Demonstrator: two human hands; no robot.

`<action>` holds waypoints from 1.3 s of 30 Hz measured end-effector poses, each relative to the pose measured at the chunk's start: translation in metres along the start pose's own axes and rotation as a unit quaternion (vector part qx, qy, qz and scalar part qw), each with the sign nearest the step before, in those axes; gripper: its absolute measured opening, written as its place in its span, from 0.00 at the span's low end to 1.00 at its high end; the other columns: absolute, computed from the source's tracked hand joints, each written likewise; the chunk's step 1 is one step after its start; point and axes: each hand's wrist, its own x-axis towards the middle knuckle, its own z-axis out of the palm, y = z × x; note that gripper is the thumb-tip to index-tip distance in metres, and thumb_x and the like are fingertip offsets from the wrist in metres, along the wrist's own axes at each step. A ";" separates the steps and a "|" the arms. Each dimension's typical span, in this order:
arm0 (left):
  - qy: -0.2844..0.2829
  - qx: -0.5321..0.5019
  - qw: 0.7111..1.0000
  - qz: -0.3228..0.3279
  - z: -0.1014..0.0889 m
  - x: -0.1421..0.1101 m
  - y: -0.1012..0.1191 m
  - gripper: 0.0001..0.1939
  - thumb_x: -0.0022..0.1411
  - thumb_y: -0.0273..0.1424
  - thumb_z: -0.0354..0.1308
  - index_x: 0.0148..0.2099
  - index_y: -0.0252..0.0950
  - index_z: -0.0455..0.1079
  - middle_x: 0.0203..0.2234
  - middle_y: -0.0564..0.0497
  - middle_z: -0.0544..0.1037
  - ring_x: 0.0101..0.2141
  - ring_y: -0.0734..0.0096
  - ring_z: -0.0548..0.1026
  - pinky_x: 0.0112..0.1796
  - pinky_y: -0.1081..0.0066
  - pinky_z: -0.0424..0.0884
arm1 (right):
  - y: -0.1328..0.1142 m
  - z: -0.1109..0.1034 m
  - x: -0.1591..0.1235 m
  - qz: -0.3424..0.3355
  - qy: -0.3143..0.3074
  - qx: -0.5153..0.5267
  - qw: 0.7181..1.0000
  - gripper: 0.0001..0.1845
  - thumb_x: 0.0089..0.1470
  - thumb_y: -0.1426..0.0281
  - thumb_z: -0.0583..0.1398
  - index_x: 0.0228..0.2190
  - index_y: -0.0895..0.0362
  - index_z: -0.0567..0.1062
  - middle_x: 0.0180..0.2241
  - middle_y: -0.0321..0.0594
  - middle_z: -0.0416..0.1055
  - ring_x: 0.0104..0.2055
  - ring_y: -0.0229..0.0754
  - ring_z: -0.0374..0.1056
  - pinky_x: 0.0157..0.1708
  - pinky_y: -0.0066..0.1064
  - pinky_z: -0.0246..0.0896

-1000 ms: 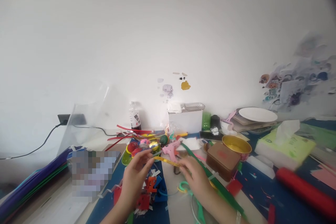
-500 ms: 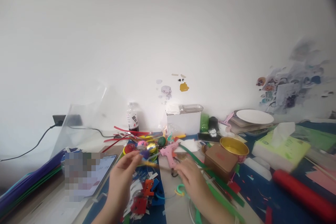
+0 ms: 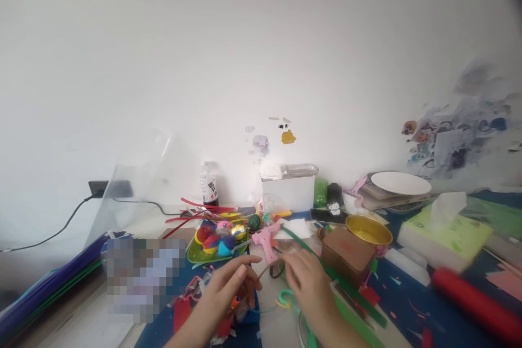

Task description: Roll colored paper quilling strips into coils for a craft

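Note:
My left hand (image 3: 232, 285) is low at the centre, index finger stretched out and the other fingers curled. A thin brown strip (image 3: 266, 269) bends from its fingertips across to my right hand (image 3: 305, 277), whose fingers are closed around the far end. Just beyond the hands lies a pink glue gun (image 3: 267, 240), nozzle toward a green plate (image 3: 199, 254) of colourful balls (image 3: 211, 243). Beneath the left hand is a heap of small scraps, partly hidden, with a red piece (image 3: 182, 312). A teal-and-yellow ring (image 3: 286, 298) sits beside the right hand.
At right stand a brown box (image 3: 346, 253), a gold tin (image 3: 369, 230), a tissue pack (image 3: 444, 231) and a red roll (image 3: 475, 300). A bottle (image 3: 209, 185) and a white box (image 3: 288, 193) are against the wall. Green strips (image 3: 354, 293) lie beside the right forearm.
My left hand has moved down and right, away from the plate, so its balls now show. The golden coiled piece near it no longer shows as a coil. My right hand has barely moved.

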 end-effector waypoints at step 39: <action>-0.004 -0.027 0.999 -0.016 0.005 0.010 -0.024 0.09 0.44 0.30 0.63 0.28 0.35 0.66 0.21 0.56 0.70 0.23 0.73 0.69 0.26 0.73 0.66 | -0.023 -0.009 0.007 -0.105 -0.023 -0.143 0.984 0.26 0.51 0.76 0.54 0.52 0.51 0.62 0.52 0.45 0.61 0.49 0.51 0.59 0.46 0.50 0.55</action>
